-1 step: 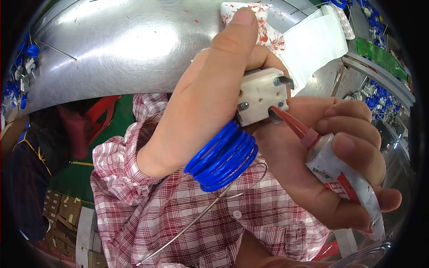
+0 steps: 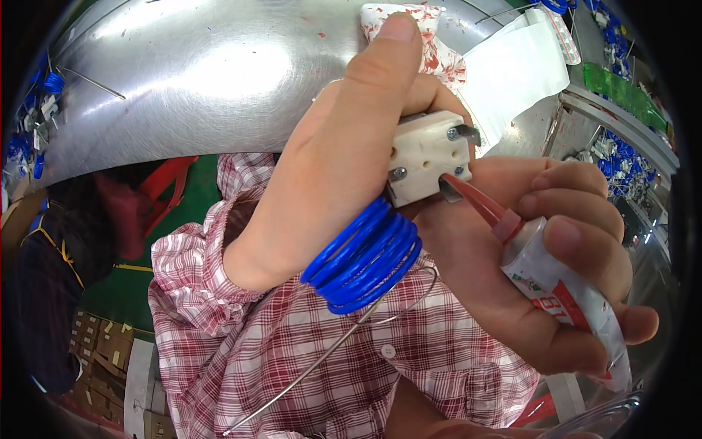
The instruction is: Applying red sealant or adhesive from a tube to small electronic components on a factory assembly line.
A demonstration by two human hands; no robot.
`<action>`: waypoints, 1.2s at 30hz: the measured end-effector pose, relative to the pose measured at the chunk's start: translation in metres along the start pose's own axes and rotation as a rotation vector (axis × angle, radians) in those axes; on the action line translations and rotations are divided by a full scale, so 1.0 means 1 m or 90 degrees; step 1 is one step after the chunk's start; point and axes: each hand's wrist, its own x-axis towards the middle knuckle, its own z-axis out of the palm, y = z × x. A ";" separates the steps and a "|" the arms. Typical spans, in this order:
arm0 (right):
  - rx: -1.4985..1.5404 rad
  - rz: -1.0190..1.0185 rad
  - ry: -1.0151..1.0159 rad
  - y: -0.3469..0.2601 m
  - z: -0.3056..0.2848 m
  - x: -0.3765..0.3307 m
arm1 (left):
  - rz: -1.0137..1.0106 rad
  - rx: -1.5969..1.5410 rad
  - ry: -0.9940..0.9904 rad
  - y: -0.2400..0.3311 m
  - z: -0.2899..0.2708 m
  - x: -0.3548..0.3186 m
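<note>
My left hand (image 2: 329, 161) is closed around a capillary thermostat. Its cream-white block (image 2: 430, 157) faces up, with screws, small holes and two bent metal tabs. Below that hand hangs the thermostat's blue coil (image 2: 365, 260), and a thin metal probe (image 2: 303, 374) slants down from it in front of the checked shirt. My right hand (image 2: 534, 271) grips a soft white and red tube (image 2: 559, 289), which looks like glue or sealant. The tube's red nozzle (image 2: 486, 208) points at the block's lower edge, with its tip at a notch beside a metal tab.
A shiny metal table (image 2: 183, 95) lies beyond my hands. On it are a red-smeared white cloth (image 2: 446, 66) and a white sheet (image 2: 515, 73). More blue coils are heaped at the far left (image 2: 36, 124) and right (image 2: 621, 161). Cardboard boxes (image 2: 102, 358) stand at lower left.
The tube in my right hand has turned very slightly. Otherwise both hands and the thermostat stay in place.
</note>
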 end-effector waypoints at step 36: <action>0.367 0.115 -0.296 0.024 0.005 -0.007 | -0.018 0.046 -0.036 0.004 -0.005 0.000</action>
